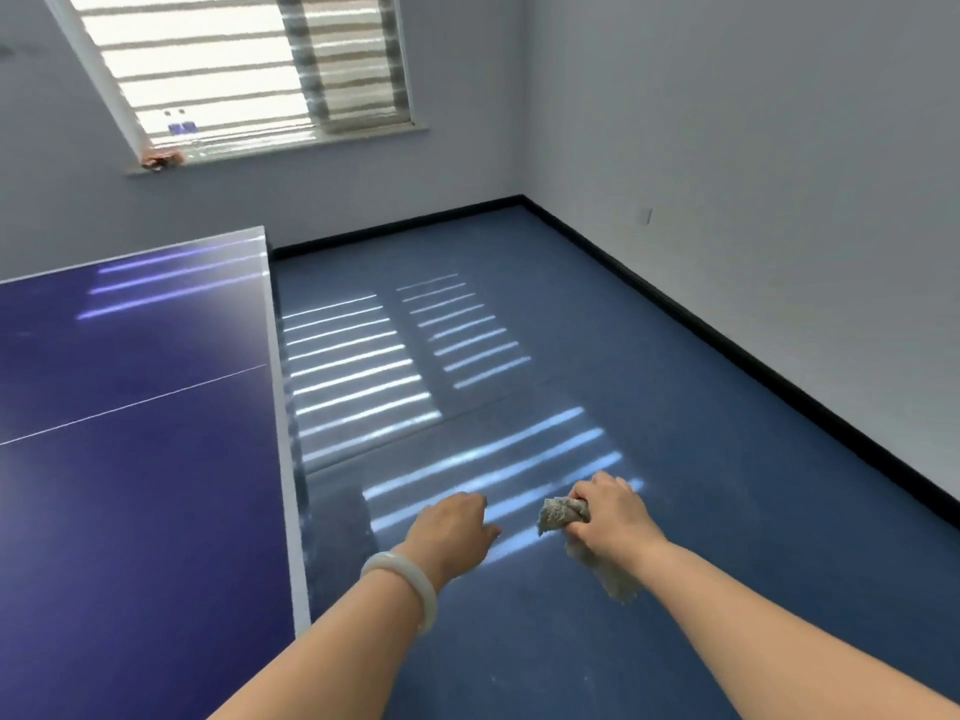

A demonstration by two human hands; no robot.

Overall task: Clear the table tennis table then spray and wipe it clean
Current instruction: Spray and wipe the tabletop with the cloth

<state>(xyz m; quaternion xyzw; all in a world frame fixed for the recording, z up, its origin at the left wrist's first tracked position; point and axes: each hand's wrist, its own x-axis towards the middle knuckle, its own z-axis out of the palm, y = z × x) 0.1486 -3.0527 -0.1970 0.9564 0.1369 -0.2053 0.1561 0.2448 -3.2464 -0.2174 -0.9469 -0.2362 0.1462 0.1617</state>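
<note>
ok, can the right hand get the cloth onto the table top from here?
Probably yes. The right hand grips the cloth over the floor, off the table edge; only the empty left hand lies between, and the top looks bare.

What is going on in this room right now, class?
A person stands beside the blue table tennis table, both arms stretched out over the floor rather than over the table. The right hand holds a crumpled grey cloth in its grip, with part of it hanging below. The left hand, a pale bangle on its wrist, holds nothing. The part of the table in view is bare.
</note>
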